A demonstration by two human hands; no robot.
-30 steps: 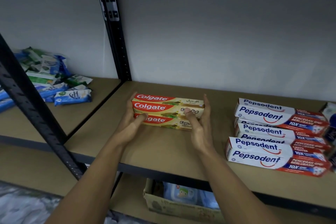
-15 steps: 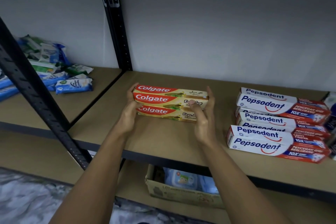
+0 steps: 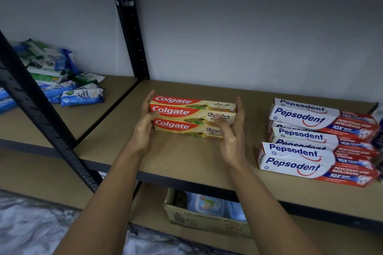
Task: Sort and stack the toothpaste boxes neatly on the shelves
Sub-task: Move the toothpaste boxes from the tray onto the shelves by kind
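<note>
A small stack of red and gold Colgate boxes (image 3: 190,117) rests on the brown shelf board (image 3: 186,161), labels facing me. My left hand (image 3: 145,122) clasps the stack's left end, thumb on the front face. My right hand (image 3: 230,134) clasps the right end, thumb across the front of the boxes. To the right lie several white, red and blue Pepsodent boxes (image 3: 310,141) in overlapping rows, slightly askew.
A black upright post (image 3: 132,33) divides the shelf bays. The left bay holds a heap of blue and green wipe packets (image 3: 56,80). A diagonal black brace (image 3: 43,114) crosses at left. Below, an open cardboard carton (image 3: 207,213) holds blue packs.
Both hands have stayed on the ends of the Colgate stack, squaring it up a little. The camera view has shifted slightly; the Pepsodent boxes have not moved.
</note>
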